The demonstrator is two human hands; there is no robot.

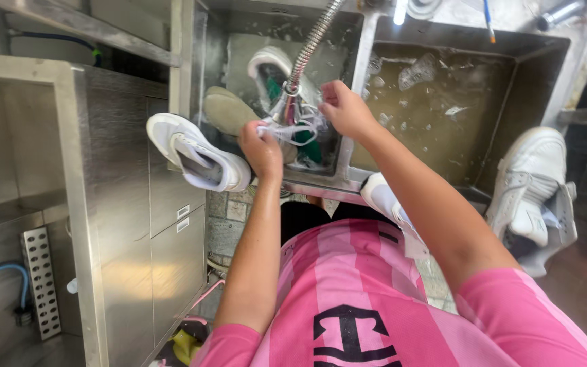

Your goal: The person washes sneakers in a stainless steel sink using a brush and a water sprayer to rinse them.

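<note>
Both hands, left hand (261, 146) and right hand (343, 109), close on white shoelaces (293, 130) stretched between them under the spray nozzle (287, 102).

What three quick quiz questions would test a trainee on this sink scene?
1. True or false: both hands grip white laces under the hose.
2. Which basin holds murky water? A) left B) right
3. What lies on the ledge beside the left hand?

Key:
1. True; the right hand pinches them too.
2. B, the right basin.
3. A white shoe.
</note>
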